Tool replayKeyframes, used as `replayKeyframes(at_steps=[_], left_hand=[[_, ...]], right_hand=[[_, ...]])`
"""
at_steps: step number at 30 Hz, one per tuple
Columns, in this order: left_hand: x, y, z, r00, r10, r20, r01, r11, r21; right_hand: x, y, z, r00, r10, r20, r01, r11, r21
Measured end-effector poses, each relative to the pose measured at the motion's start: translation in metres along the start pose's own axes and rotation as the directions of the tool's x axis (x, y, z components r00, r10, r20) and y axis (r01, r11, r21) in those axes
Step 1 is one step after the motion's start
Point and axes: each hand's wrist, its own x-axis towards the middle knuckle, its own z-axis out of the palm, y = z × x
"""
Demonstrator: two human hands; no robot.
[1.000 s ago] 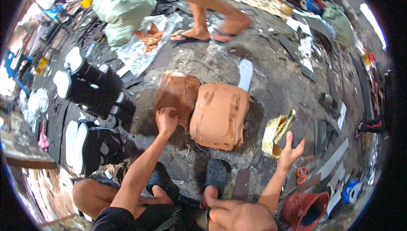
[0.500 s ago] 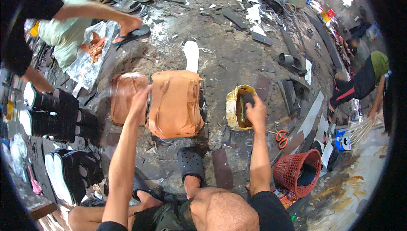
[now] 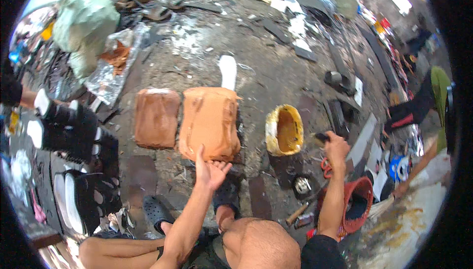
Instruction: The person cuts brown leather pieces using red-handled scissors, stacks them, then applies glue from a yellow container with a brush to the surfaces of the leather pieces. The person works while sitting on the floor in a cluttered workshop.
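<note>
My left hand (image 3: pixel 209 173) is palm up with its fingers stretched out, at the near edge of a thick stack of tan leather-like pieces (image 3: pixel 209 118). Its thumb lies against the stack's front. To the left is a lower, darker brown stack (image 3: pixel 156 121) with a shiny top. My right hand (image 3: pixel 337 149) is closed round a dark brush (image 3: pixel 322 137), held to the right of a yellow pot (image 3: pixel 300 133). Brown, glue-like stuff shows inside the pot. A white sole-shaped piece (image 3: pixel 227 71) lies just beyond the tan stack.
Black-and-white footwear (image 3: pixel 74 200) is piled at left. At right are orange-handled scissors (image 3: pixel 326 168), a red basket (image 3: pixel 362 197) and a small round container (image 3: pixel 302 185). A wooden-handled tool (image 3: pixel 297 215) lies near my knee. Another person's leg (image 3: pixel 414 106) shows at far right.
My right hand has come out of the pot and moved right with the brush. My left hand has gone from between the stacks to the tan stack's near edge. Another person's foot has left the far left.
</note>
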Motion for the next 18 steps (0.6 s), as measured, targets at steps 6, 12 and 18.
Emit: replayKeyframes(at_steps=[6,12,18], left_hand=[[-0.048,-0.012,-0.045,0.991,0.133,0.034,-0.087,0.418,0.904],[-0.016,0.032,-0.021,0.582,0.193,0.790,-0.043,-0.963,0.267],[-0.003,0.037,-0.055,0.493,0.062,0.868,-0.266,-0.939,0.219]], right_hand=[[0.066,-0.086,-0.079,0.888,-0.181,-0.422,0.364,0.838,0.406],[0.058,-0.275,-0.083,0.842,-0.433,-0.323,0.515,0.467,0.719],[-0.006,-0.355,0.040,0.939,-0.308,-0.154,0.330,0.679,0.656]])
